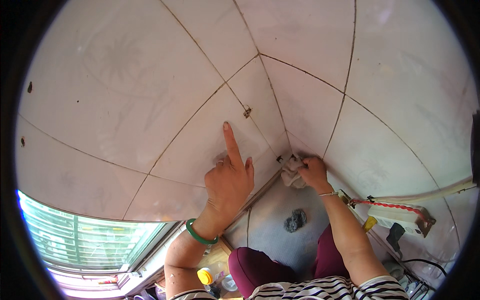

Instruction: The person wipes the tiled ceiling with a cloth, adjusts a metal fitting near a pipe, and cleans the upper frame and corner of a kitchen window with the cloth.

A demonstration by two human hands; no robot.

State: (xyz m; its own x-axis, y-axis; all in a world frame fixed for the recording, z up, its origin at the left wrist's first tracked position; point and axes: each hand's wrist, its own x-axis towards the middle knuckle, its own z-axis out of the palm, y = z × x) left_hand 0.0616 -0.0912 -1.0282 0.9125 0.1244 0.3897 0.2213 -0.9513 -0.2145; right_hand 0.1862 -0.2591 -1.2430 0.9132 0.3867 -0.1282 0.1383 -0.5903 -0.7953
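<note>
My left hand is raised before the tiled wall, its index finger extended and the other fingers curled, holding nothing. A small dark fitting sticks out at a tile joint just beyond the fingertip. My right hand grips a crumpled pale cloth low in the corner where the two walls meet. Beside the cloth a small black piece shows on the wall. A dark grey scouring pad lies on the metal-looking surface between my knees.
A power strip with a red twisted cord and a black plug is at the right wall. A window stands at lower left. A yellow-capped container sits beside my knee, near a wooden surface.
</note>
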